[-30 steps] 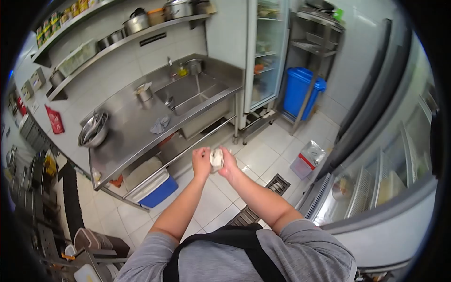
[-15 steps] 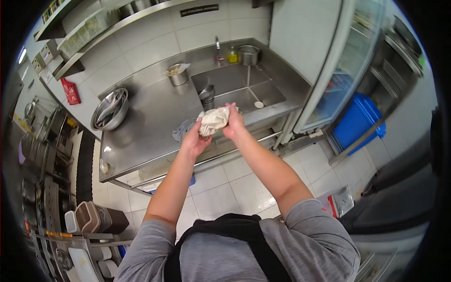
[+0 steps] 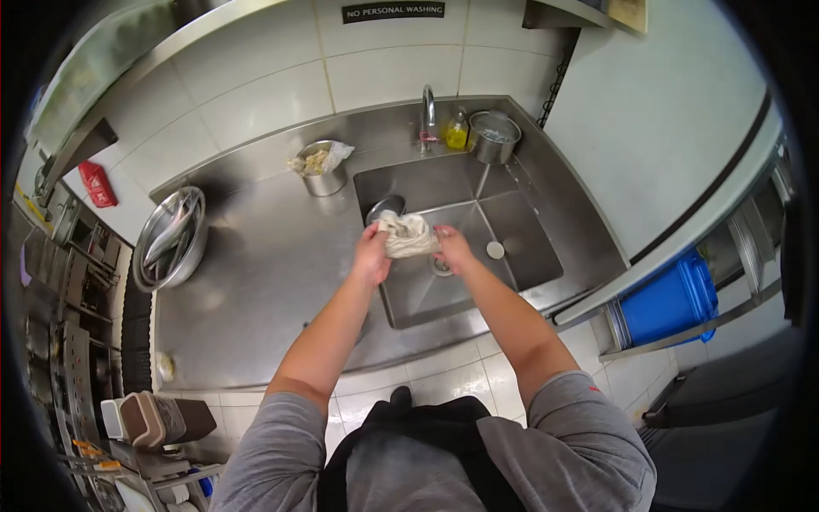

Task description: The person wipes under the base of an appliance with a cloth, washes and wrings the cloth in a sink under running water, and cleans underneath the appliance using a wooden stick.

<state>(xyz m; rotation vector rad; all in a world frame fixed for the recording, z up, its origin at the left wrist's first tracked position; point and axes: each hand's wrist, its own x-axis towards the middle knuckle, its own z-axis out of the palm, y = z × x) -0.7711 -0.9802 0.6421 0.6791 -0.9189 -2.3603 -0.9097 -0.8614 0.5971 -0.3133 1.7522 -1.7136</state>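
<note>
A crumpled off-white cloth [image 3: 409, 235] is stretched between my two hands, above the left part of the steel sink [image 3: 426, 299]. My left hand [image 3: 372, 253] grips its left end, fingers closed. Its right end is pinched in my right hand [image 3: 452, 247]. Just behind the cloth, a dark round metal vessel [image 3: 389, 205] sits in the sink, partly hidden. A round drain [image 3: 441, 266] shows below the cloth, near my right hand.
At the sink's back stand a faucet [image 3: 427, 111], a yellow soap bottle [image 3: 457, 132] and a metal pot [image 3: 495, 145]. A steel container [image 3: 325, 181] and a bowl [image 3: 194, 247] with long silvery pieces rest on the counter [image 3: 256, 290]. Right: a blue bin [image 3: 670, 299].
Both hands have moved forward with the cloth, from the counter's front edge to over the sink. The cloth is spread wider. My view has come closer to the sink.
</note>
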